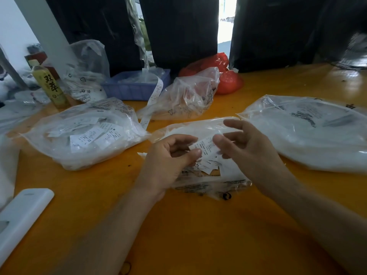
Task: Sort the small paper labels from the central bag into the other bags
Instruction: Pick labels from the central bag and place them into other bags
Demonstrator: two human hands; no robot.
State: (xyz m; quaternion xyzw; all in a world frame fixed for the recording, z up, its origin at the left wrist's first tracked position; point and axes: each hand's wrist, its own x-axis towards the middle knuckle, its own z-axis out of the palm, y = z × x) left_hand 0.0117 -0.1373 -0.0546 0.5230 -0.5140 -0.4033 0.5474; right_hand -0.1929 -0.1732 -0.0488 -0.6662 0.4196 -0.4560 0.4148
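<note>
Label (205, 148) pinched between both hands (left (170, 161), right (246, 147)), long axis tilted up-right, above central bag (210, 185).

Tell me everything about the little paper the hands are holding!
The paper label is a small white slip with tiny dark print, too blurred to read. It tilts between both hands: the left hand pinches its lower end, the right hand its upper end. It hovers above the central bag, where more labels lie.

Both hands, the left hand (168, 155) and right hand (248, 147), meet over the crumpled clear plastic central bag (210, 183) on the orange wooden surface (198, 235). A label-filled clear bag (85, 135) lies left of them, a bulging clear bag (309, 133) right, and a crinkled clear bag (184, 96) behind.
</note>
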